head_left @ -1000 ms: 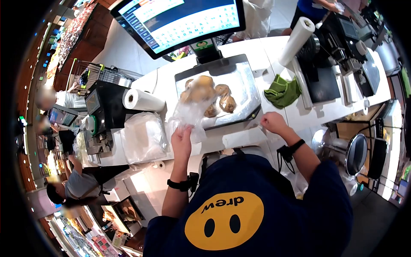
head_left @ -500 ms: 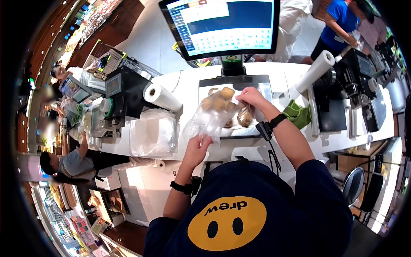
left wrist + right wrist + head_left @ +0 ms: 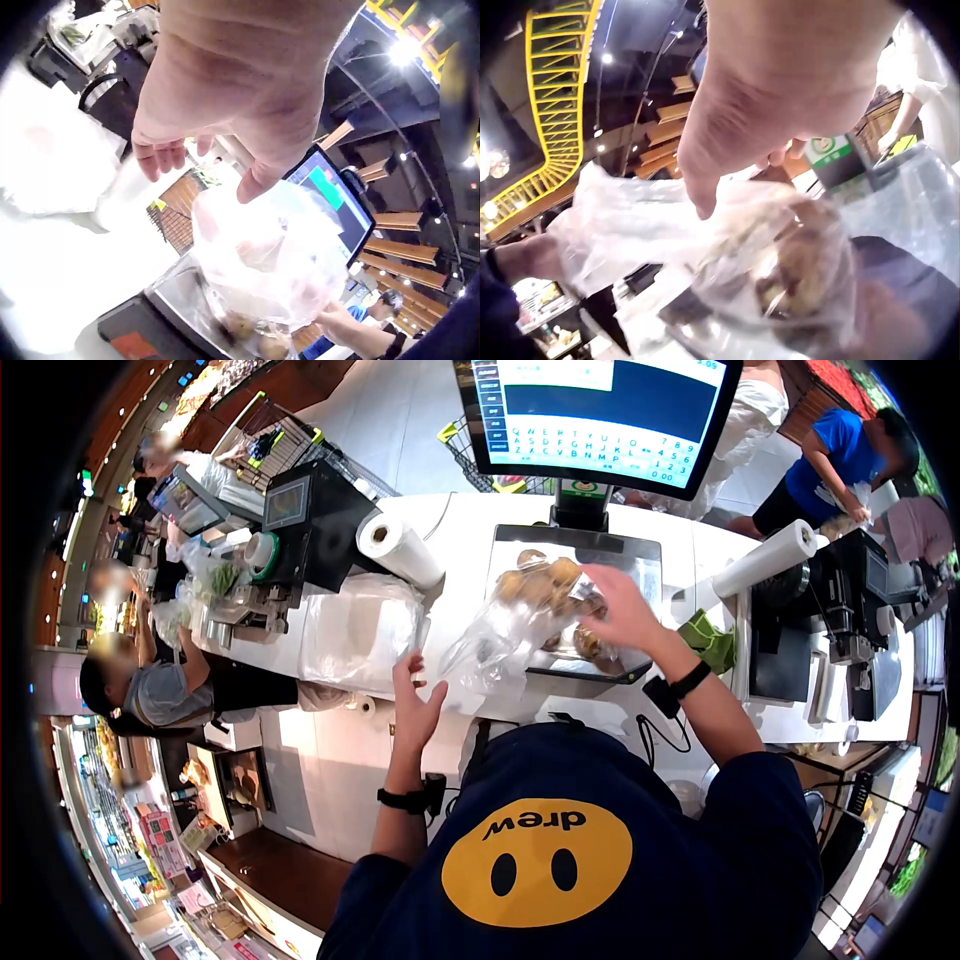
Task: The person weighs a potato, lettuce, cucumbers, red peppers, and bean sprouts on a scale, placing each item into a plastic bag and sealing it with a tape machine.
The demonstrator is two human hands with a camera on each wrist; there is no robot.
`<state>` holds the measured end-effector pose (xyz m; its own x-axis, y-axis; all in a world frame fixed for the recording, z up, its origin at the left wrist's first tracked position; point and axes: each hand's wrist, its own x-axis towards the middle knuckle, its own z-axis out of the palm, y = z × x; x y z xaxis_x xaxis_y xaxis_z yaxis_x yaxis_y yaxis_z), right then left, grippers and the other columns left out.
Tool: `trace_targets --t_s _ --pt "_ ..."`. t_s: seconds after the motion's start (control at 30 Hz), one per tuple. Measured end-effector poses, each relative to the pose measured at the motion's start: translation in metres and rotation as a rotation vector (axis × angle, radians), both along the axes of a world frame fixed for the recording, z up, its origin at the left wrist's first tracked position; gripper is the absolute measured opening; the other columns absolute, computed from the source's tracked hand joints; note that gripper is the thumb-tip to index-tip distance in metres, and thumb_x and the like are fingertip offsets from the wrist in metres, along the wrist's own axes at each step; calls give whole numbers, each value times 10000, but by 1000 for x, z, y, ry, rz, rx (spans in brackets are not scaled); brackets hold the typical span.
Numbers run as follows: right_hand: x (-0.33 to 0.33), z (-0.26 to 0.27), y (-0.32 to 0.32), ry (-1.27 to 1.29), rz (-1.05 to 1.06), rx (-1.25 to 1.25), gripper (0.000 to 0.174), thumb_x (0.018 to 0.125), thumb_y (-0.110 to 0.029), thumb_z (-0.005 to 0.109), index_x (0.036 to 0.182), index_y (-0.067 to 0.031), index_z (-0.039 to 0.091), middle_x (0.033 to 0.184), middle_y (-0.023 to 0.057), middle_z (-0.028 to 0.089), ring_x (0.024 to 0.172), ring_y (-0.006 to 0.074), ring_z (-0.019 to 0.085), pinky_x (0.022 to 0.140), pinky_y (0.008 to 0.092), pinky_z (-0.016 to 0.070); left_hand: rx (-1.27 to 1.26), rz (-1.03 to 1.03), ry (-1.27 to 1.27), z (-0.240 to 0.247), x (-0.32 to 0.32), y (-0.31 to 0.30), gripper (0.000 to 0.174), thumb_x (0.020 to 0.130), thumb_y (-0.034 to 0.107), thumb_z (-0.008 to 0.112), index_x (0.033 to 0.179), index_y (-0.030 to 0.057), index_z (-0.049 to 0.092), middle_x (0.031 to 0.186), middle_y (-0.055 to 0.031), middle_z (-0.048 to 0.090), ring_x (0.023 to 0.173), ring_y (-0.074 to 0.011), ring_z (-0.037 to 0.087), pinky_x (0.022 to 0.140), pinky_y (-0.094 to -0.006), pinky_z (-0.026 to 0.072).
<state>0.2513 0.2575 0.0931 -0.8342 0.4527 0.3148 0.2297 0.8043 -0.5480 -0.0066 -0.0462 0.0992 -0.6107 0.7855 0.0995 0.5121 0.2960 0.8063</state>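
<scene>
A clear plastic bag (image 3: 500,640) with several brown potatoes (image 3: 545,582) lies on the metal scale (image 3: 640,560). My right hand (image 3: 625,610) is over the potato end, its fingers extended at the bag beside a small white patch. In the right wrist view, the thumb lies along the plastic bag (image 3: 780,262). My left hand (image 3: 415,700) is left of the bag's loose end, fingers spread and nothing held. The left wrist view shows that left hand (image 3: 232,105) above the glaring white plastic bag (image 3: 262,240).
A lit touchscreen (image 3: 600,420) stands behind the scale. To the left are a plastic bag roll (image 3: 400,550) and a stack of flat bags (image 3: 360,635). A green cloth (image 3: 708,640) and another roll (image 3: 765,560) lie to the right. People stand around the counter.
My right hand came from the counter's right side to the bag, then its fingers opened out. My left hand let go of the bag's loose end and moved left. The head view shifted.
</scene>
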Motion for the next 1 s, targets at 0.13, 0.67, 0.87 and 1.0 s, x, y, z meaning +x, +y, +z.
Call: trace_targets --t_s 0.13,0.67,0.87,1.0 --pt "-30 10 -53 -202 210 40 1095 649 -333 829 1515 -81 207 1573 186 159 1450 356 181 1158 481 207 -93 -146 -452 -23 11 30 577 870 84 653 1390 16 412 1232 -129 539 1040 -186 574 782 -293 498" --pt "-125 89 -83 127 150 -399 169 780 -157 671 877 -40 596 741 158 610 740 364 605 645 421 467 120 -196 -208 17 41 81 725 777 119 741 1393 24 369 1345 -151 440 1261 -302 443 1078 -396 360" --pt "-145 113 -113 182 240 -103 209 798 -211 684 796 -42 562 694 142 572 714 372 575 626 435 449 162 -166 -221 15 38 118 558 743 149 742 1237 48 504 1191 -136 527 1120 -298 513 998 -402 401" --pt "-133 118 -108 344 134 -293 536 682 -229 815 1112 -32 562 1044 133 615 992 296 604 856 382 480 230 -253 -281 22 4 101 451 721 169 743 1134 64 593 1089 -126 584 1026 -295 559 944 -406 428"
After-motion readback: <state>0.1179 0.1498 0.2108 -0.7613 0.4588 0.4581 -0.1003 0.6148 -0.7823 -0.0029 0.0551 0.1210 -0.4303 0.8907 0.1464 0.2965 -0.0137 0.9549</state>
